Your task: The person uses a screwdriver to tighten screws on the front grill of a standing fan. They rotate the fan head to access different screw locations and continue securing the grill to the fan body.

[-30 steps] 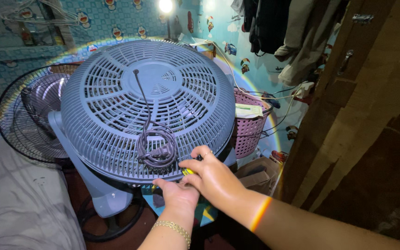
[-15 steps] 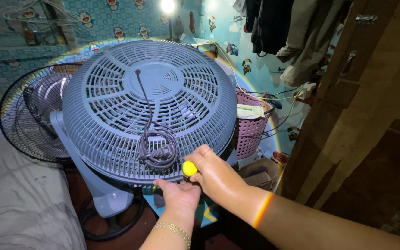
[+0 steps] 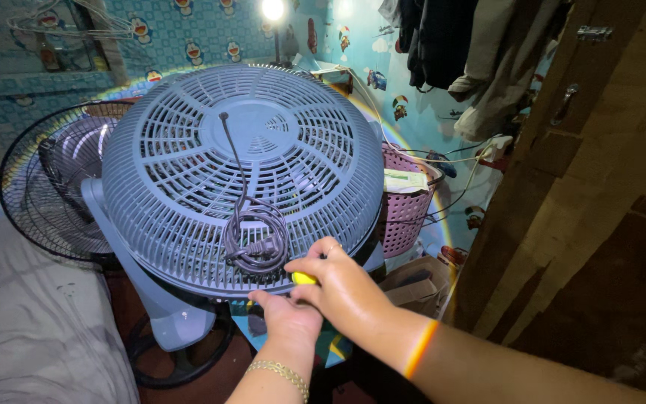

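Note:
A large blue-grey fan grille faces up, with a grey power cord coiled on it. My right hand grips a yellow-handled screwdriver at the grille's near rim. My left hand sits just under that rim, fingers pressed to the edge beside the tool. The screwdriver's shaft is hidden by my fingers. A gold bracelet circles my left wrist.
A second fan with a black wire cage stands at the left. A pink laundry basket sits behind the grille at right. Clothes hang above; a brown wooden door fills the right. White fabric lies lower left.
My right hand has turned over the screwdriver handle; more of the yellow knob showed half a second ago, now my fingers cover most of it. My left hand stays at the rim.

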